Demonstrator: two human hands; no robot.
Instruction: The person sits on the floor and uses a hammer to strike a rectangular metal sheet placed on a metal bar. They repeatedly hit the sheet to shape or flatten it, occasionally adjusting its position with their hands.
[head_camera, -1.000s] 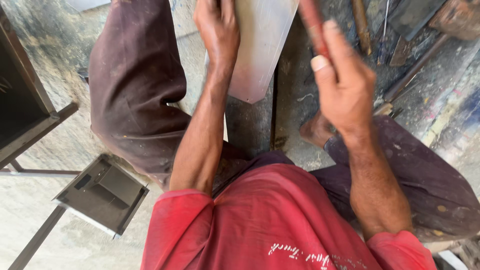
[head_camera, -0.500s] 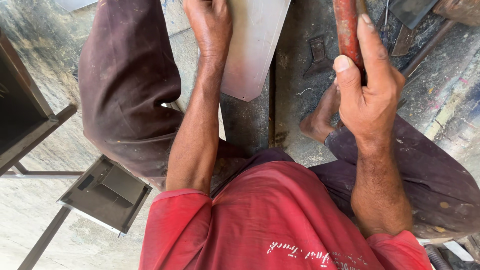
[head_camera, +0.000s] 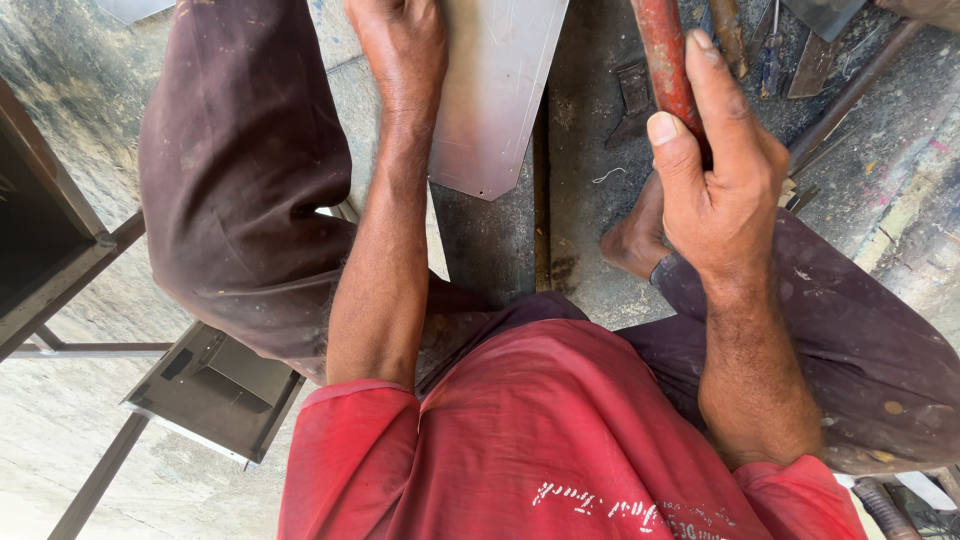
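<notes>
The right hand (head_camera: 722, 185) grips a red handle (head_camera: 662, 60) pointing away; left hand (head_camera: 400, 45) presses flat on a lengthwise metal sheet (head_camera: 495, 90).

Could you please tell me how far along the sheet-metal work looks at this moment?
Done: the metal sheet already has clipped corners. In hand: the left hand presses it down while the right hand grips a red handle. Left: no strike mark shows.
</notes>
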